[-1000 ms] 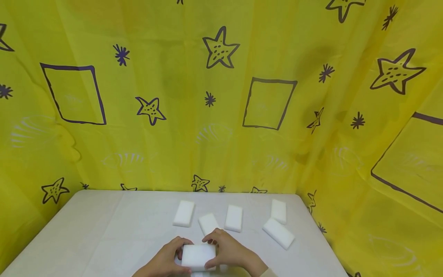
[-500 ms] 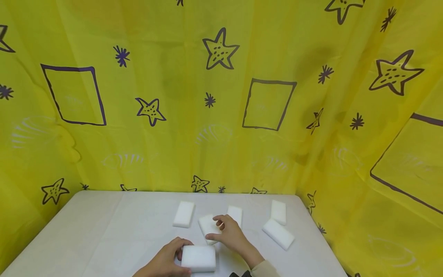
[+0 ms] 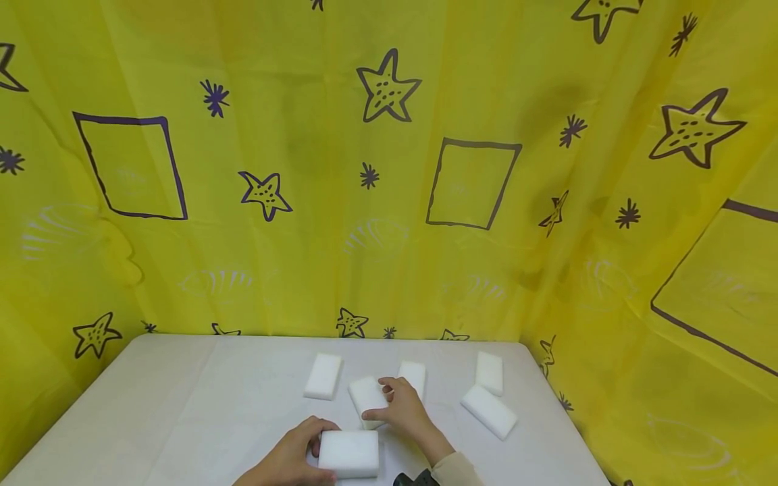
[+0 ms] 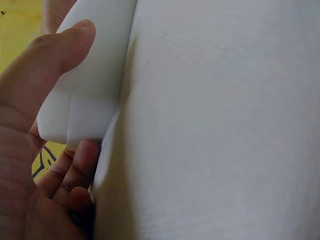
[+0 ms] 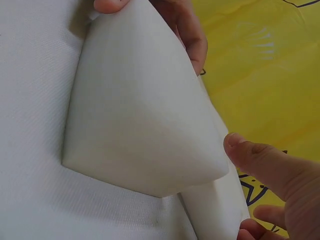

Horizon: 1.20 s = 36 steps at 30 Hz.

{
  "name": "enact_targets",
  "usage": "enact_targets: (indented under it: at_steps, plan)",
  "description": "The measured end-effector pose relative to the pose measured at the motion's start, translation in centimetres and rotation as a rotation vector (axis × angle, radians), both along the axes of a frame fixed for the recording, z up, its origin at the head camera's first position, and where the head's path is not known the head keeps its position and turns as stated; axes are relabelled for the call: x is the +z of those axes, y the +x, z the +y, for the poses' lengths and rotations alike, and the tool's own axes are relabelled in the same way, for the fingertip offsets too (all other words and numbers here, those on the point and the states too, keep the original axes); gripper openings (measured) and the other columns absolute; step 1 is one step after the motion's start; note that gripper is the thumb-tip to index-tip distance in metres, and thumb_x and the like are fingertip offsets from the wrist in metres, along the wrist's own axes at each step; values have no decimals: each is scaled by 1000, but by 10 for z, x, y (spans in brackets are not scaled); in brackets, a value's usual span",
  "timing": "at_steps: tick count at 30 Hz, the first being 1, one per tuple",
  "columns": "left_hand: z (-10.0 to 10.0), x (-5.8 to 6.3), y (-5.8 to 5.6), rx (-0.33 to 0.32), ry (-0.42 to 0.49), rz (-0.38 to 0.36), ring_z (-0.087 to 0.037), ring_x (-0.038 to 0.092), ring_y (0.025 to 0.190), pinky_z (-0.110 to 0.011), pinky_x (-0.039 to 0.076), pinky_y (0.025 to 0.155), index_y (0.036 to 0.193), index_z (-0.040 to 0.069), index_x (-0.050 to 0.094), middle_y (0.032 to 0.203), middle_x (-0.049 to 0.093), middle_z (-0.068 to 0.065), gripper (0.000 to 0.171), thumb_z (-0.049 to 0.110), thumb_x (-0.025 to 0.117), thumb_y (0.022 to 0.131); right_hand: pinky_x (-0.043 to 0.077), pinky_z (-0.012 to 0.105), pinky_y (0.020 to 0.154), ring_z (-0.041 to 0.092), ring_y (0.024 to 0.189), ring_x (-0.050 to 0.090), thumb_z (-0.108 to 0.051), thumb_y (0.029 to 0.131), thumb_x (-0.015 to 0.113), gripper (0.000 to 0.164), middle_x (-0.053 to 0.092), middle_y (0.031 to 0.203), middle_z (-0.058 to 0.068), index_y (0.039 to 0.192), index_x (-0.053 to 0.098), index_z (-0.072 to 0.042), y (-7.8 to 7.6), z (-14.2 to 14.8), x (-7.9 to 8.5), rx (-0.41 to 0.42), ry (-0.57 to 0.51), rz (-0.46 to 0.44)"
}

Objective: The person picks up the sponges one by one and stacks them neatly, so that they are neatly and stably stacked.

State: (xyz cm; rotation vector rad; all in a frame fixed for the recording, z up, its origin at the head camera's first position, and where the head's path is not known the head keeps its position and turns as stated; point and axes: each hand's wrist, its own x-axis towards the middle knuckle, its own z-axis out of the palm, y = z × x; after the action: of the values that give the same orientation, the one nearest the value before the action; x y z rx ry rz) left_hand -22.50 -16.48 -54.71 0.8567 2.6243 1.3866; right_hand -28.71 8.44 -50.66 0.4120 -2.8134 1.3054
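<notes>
White block (image 3: 349, 455), in left grip (image 3: 296, 452), right grip (image 3: 404, 406) beyond

- The right hand (image 3: 406, 408) is off the near white block (image 3: 349, 453), whose right end now shows.
- It is now at the slanted block (image 3: 367, 393) behind, thumb by its near end; whether it grips is unclear.
- The hand now partly hides the block beyond (image 3: 413, 373).
- More sleeve (image 3: 456, 467) and a dark object (image 3: 418, 479) show at the bottom edge.
</notes>
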Motion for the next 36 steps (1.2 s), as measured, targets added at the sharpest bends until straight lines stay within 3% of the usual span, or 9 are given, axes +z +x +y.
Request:
enact_targets:
  at_steps: [11, 24, 36]
  plan:
    - [1, 2, 2, -14, 11, 53, 3, 48, 79, -18, 42, 66, 121, 16, 59, 98, 51, 12, 60, 36, 87, 72, 53, 45, 82, 29, 93, 61, -24, 65, 93, 76, 61, 101, 16, 122, 59, 13, -5, -3, -1, 1, 69, -46]
    - [1, 1, 2, -2, 15, 2, 3, 48, 80, -19, 43, 68, 122, 17, 59, 102, 53, 10, 61, 37, 87, 72, 49, 52, 91, 35, 100, 60, -29, 64, 92, 80, 63, 107, 23, 122, 59, 15, -8, -3, -3, 30, 109, -17]
    - [1, 2, 2, 7, 9, -27, 2, 48, 81, -19, 42, 68, 122, 17, 59, 103, 53, 9, 61, 37, 87, 72, 48, 50, 90, 30, 100, 56, -30, 62, 93, 81, 62, 108, 18, 123, 60, 11, -6, -5, -6, 5, 132, -31]
